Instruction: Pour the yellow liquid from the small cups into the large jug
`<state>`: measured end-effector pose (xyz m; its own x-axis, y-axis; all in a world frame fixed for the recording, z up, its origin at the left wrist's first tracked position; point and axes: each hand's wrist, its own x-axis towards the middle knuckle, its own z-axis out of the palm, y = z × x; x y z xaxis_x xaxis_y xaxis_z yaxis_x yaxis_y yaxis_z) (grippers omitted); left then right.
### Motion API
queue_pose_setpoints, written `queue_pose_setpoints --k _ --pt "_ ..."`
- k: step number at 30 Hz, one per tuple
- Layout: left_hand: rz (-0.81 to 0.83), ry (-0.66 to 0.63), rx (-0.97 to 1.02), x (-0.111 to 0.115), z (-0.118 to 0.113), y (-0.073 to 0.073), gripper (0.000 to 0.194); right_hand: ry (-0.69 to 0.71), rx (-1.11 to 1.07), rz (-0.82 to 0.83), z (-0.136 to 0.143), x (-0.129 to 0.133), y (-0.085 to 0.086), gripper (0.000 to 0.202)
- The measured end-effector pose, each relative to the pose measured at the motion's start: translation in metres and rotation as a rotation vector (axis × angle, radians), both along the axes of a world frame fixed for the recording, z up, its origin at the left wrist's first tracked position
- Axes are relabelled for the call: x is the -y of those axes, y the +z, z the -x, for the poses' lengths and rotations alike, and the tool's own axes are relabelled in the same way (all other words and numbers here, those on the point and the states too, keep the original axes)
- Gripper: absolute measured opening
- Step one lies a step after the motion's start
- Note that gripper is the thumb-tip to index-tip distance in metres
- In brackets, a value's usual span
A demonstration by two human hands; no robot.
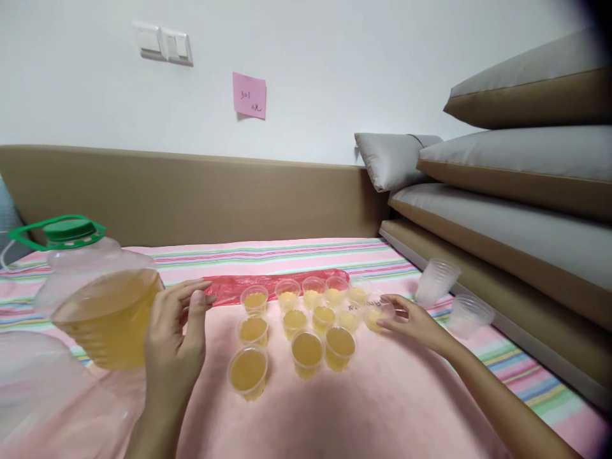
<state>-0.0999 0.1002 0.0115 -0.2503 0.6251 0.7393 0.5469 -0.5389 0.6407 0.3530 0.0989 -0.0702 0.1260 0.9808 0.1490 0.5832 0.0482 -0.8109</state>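
Note:
My left hand (176,331) is raised with its fingers apart and holds nothing, in front of a big clear jug (109,312) of yellow liquid with a green cap and handle. On the pink cloth stand several clear plastic cups with yellow liquid, among them a near left cup (247,371) and a near middle cup (306,350). At the right end of the group, my right hand (406,322) has its thumb and fingers closed on clear plastic with printed letters (364,306). Cups with liquid show through and around this plastic; its exact shape is unclear.
Two stacks of unfilled cups, one upper (437,282) and one lower (470,315), are right of my right hand. A red plastic bag (243,287) lies behind the cups. Clear plastic (43,389) fills the near left. Stacked cushions (516,210) rise at right.

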Motion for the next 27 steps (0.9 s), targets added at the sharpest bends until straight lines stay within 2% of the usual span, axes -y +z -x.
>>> queue_pose_setpoints --k 6,11,14,18,22,27 --pt "0.003 -0.030 0.025 -0.001 0.000 -0.003 0.029 0.010 -0.113 0.008 0.004 0.007 -0.007 0.067" --pt "0.010 -0.038 0.029 -0.002 0.000 -0.004 0.027 -0.017 -0.206 -0.056 -0.006 0.010 -0.009 0.069" --pt "0.007 -0.033 0.032 -0.001 0.000 -0.005 0.027 -0.021 -0.253 -0.109 -0.011 0.013 0.006 0.068" --pt "0.003 -0.037 0.018 0.000 -0.001 -0.003 0.027 -0.023 -0.345 -0.209 -0.003 0.014 0.038 0.063" --pt "-0.001 -0.047 0.011 0.001 -0.002 -0.002 0.026 0.030 -0.389 -0.252 0.026 0.004 0.064 0.062" --pt "0.009 -0.057 0.026 0.002 0.000 -0.003 0.025 0.150 -0.372 -0.272 0.068 -0.022 0.082 0.061"
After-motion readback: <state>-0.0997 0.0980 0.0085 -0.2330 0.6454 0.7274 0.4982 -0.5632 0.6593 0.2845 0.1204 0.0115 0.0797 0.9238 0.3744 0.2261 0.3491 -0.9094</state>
